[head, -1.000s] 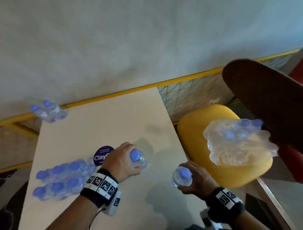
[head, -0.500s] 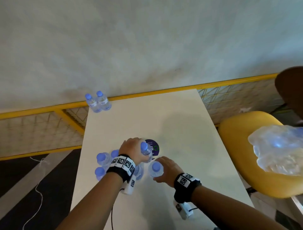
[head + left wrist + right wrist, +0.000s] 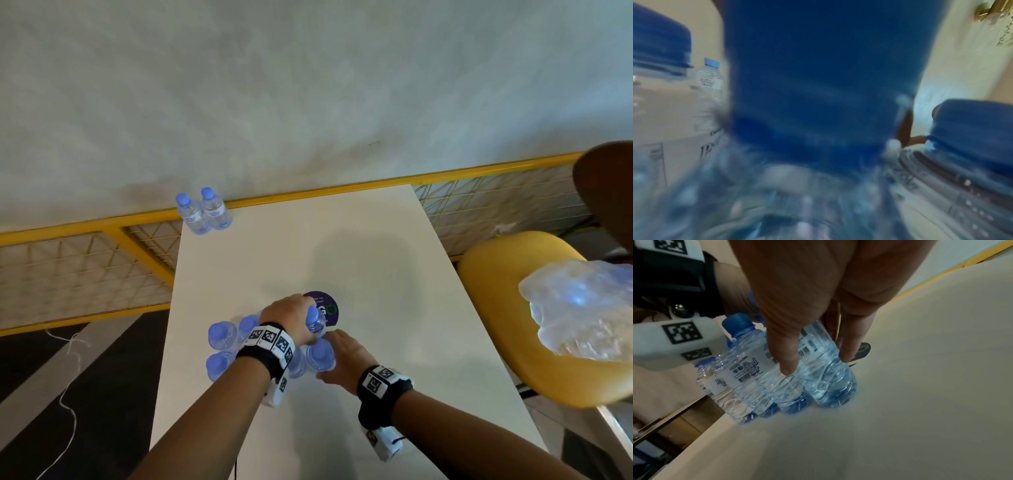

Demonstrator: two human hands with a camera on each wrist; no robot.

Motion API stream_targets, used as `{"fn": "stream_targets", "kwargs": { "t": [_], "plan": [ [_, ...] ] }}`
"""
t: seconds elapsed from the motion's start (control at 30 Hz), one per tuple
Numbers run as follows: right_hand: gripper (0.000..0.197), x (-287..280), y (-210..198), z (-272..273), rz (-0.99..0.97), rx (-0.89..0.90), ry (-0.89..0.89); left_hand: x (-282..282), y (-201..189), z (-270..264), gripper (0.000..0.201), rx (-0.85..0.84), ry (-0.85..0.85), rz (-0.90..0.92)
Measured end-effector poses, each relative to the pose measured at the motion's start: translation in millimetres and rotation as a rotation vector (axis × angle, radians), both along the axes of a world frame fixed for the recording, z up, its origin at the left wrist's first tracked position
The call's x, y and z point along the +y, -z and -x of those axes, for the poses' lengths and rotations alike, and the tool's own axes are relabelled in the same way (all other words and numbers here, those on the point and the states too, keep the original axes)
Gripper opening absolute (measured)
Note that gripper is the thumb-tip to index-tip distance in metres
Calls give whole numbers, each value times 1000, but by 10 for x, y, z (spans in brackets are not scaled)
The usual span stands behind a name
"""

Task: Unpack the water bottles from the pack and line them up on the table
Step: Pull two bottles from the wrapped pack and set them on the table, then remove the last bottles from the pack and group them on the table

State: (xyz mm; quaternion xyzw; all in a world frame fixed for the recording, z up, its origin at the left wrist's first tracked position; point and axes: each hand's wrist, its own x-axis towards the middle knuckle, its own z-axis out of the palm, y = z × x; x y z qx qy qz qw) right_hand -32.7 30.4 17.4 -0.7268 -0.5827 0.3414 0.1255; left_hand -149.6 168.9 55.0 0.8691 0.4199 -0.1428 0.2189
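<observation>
Blue-capped water bottles (image 3: 222, 334) stand clustered near the front left of the table (image 3: 342, 240). The left hand (image 3: 287, 320) grips the left-hand bottle (image 3: 314, 322) round its neck. The right hand (image 3: 342, 359) pinches the right-hand bottle (image 3: 320, 356) between thumb and fingers, its base on the table. Both bottles appear to be in the act of being placed against the group. The likely next move is to let go of both, then reach right to the pack (image 3: 582, 308) on the yellow chair (image 3: 496, 274), which seems to hold more. A far pair (image 3: 202, 212) stands well apart at the table's far left corner.

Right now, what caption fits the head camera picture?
Left hand and right hand grip clear blue-capped plastic water bottles clustered on the white rectangular table.
</observation>
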Motion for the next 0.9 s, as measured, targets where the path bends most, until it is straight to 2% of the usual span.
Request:
{"fn": "stream_targets", "kwargs": {
  "t": [0.17, 0.3, 0.5, 0.57, 0.63, 0.73, 0.8, 0.9],
  "plan": [
    [75, -24, 110, 6, 4, 87, 52, 27, -61, -6, 53, 29, 29, 39],
    [79, 11, 150, -8, 1, 101, 38, 34, -125, 32, 55, 2, 9, 81],
    [89, -35, 164, -109, -1, 120, -6, 29, -315, 150, 89, -73, -36, 121],
    [92, -93, 140, -221, 20, 138, -16, -12, -427, 139, 87, -98, -50, 71],
    [81, -186, 105, -412, 47, 173, -22, -104, -554, 62, 78, -182, -52, 14],
    [50, -440, 47, -847, 21, 197, 24, -364, -740, -261, 58, -333, -34, 0],
    [34, -685, -15, -1215, 7, 138, 66, -594, -796, -612, 51, -419, -9, 87],
    [23, -1152, -131, -1843, 54, 83, 172, -940, -768, -1225, 51, -494, 29, 279]
  ]
}}
